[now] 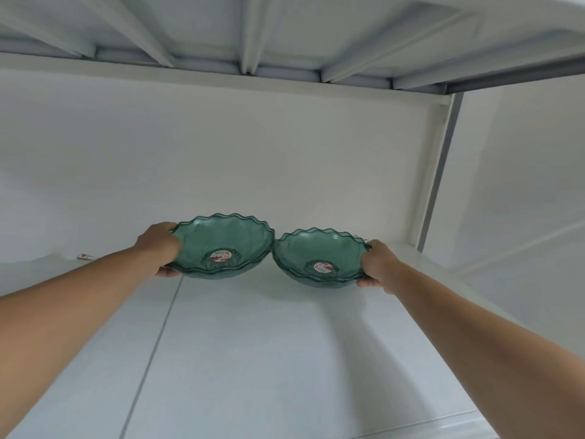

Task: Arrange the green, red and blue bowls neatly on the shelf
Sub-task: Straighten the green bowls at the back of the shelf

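Two small stacks of translucent green bowls with wavy rims sit side by side near the back of the white shelf (253,343). My left hand (160,248) grips the left rim of the left green stack (234,239). My right hand (378,267) grips the right rim of the right green stack (304,248). The two stacks touch at their rims. Each has a round red and white sticker in its bottom. No red or blue bowl is in view.
The white back wall stands just behind the bowls. The ribbed underside of an upper shelf (285,42) spans overhead. A white upright post (440,172) stands at the right rear corner. A small label (84,256) lies at the back left.
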Demonstrator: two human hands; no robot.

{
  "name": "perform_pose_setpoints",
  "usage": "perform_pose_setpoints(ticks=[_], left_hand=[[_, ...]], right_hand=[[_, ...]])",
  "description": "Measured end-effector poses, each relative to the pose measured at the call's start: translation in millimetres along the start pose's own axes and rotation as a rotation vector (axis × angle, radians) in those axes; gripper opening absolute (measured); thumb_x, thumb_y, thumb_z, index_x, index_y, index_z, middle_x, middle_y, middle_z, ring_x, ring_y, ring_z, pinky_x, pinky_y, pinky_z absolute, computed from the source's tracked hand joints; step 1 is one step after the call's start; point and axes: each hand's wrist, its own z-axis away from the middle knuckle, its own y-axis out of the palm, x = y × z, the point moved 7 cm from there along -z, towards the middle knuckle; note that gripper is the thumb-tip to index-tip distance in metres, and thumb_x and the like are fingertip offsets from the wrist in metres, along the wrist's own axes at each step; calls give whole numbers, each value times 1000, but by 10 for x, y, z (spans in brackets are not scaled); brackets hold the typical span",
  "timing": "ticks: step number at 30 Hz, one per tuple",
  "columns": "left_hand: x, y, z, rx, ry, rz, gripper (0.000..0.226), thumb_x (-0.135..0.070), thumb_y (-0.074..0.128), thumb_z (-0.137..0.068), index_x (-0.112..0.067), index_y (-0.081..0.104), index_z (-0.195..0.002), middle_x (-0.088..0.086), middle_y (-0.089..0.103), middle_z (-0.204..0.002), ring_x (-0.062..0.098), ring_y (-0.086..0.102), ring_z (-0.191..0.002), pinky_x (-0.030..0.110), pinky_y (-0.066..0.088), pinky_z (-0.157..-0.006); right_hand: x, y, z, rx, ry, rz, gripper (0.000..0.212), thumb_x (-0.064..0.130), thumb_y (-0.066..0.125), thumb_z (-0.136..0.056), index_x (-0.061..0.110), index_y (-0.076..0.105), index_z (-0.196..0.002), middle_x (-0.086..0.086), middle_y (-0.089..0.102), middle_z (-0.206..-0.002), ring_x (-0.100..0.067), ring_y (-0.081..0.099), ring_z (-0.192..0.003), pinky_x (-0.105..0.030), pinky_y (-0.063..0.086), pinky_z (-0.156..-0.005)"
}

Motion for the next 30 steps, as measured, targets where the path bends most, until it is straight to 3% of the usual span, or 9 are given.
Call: perform_pose_setpoints(ticks=[4, 9, 13, 17, 20, 24, 26, 28, 30], left_hand=[[-95, 346, 107, -58, -16, -5, 40, 3, 47, -95, -26, 68, -114, 17, 67, -108, 36, 69, -74, 47, 64, -61], [36, 760, 214, -87, -96, 35, 41, 3, 46, -92, -23, 72, -110, 16, 68, -106, 39, 72, -82, 61, 63, -66], [52, 912, 192, -135, -89, -25, 42, 5, 47, -89, -24, 70, -108, 16, 67, -106, 34, 67, -68, 44, 59, -44], [69, 1008, 117, -147, -103, -33, 43, 2, 44, -91, -29, 66, -111, 13, 63, -112, 35, 65, -75, 39, 57, -39], [62, 1087, 54, -144, -85, -66, 46, 1, 43, -90, -36, 61, -110, 6, 60, -100, 33, 63, -71, 33, 53, -34], [119, 1205, -43, -116, -106, -39, 44, -1, 47, -85, -36, 63, -107, 3, 61, -101, 34, 66, -77, 39, 58, -41], [146, 1233, -76, -108, -112, -36, 43, -8, 48, -81, -37, 62, -110, 3, 61, -107, 32, 67, -82, 42, 61, -45], [148, 1220, -87, -103, -114, -82, 50, -24, 49, -83, -38, 58, -130, 1, 60, -126, 27, 64, -87, 41, 62, -52], [95, 1163, -106, -122, -71, -258, 67, -46, 44, -88, -33, 41, -154, 3, 50, -149, 29, 61, -105, 42, 61, -73]], right_hand=[[-125, -357, -322, 36, -30, 23, 35, 11, 39, -98, 15, 56, -128, -20, 69, -120, -34, 75, -61, -48, 69, -69], [-344, -706, -645, 42, 5, 19, 33, 9, 40, -102, 16, 55, -131, -18, 68, -120, -33, 74, -61, -49, 68, -74], [-460, -777, -808, 46, 20, 0, 31, 9, 43, -102, 18, 54, -129, -16, 68, -117, -37, 78, -70, -52, 68, -74], [-586, -732, -928, 55, 27, -28, 32, 10, 46, -100, 16, 59, -129, -16, 69, -119, -44, 80, -85, -54, 67, -75], [-604, -713, -1014, 68, 12, -74, 34, 9, 49, -97, 17, 58, -129, -15, 69, -119, -40, 77, -77, -49, 68, -71], [-612, -741, -1099, 67, 14, -102, 35, 9, 55, -95, 22, 60, -127, -13, 69, -116, -35, 75, -68, -37, 65, -52], [-618, -737, -1100, 95, 38, -118, 27, 17, 63, -94, 21, 61, -121, -12, 66, -114, -35, 76, -72, -40, 66, -53], [-601, -772, -1098, 103, 51, -75, 34, 31, 66, -93, 19, 60, -124, -11, 64, -116, -37, 78, -77, -47, 68, -59], [-511, -845, -1090, 63, -1, 40, 59, 42, 61, -92, 20, 51, -146, -8, 63, -118, -34, 78, -84, -43, 67, -62]])
